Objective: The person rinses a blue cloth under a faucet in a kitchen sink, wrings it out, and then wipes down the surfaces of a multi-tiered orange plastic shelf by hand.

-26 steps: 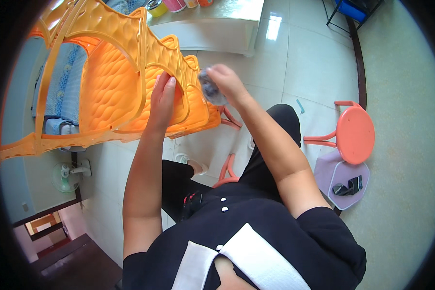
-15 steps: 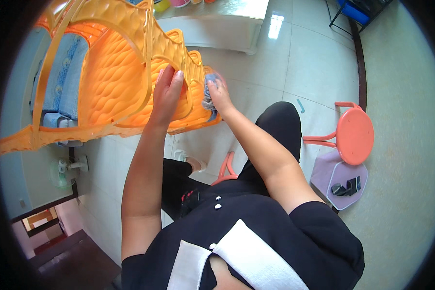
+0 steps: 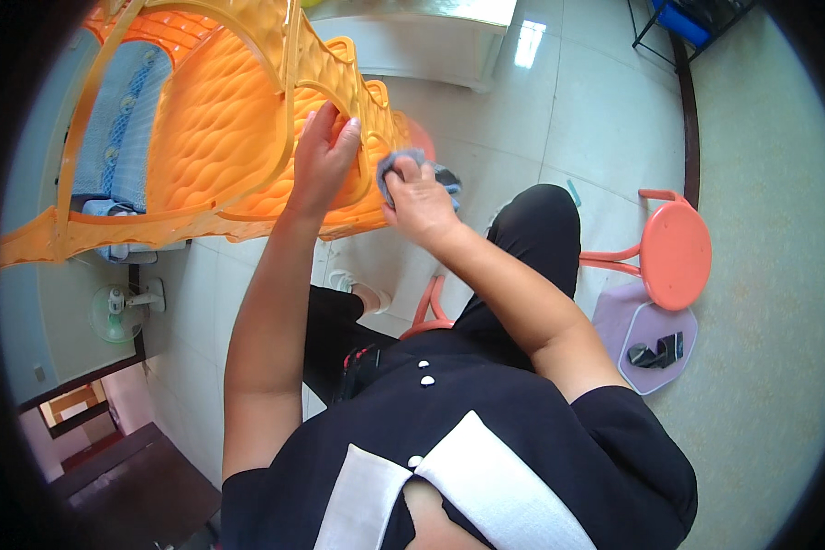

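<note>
An orange plastic rack [image 3: 220, 128] with wavy-textured shelves and curved side frames fills the upper left. My left hand [image 3: 325, 165] grips a curved edge of its side frame, the thumb apart and the fingertips partly hidden by the plastic. Just right of the rack's near end, my right hand [image 3: 423, 203] is closed around a bunched grey-blue cloth [image 3: 399, 167]. Dark and light blue folds of the cloth hang out past the fingers. The cloth is close to the rack; whether it touches cannot be made out.
Between my legs shows a pink stool [image 3: 426, 310], and another pink stool [image 3: 676, 257] stands at right beside a lilac bin [image 3: 658, 371]. Beyond the rack is a white table [image 3: 431, 46]. A fan [image 3: 119, 307] and a dark brown surface [image 3: 147, 490] are at left.
My right hand has turned and drawn the cloth back from the rack's end, toward me. My left hand keeps its hold on the frame. The view has shifted slightly.
</note>
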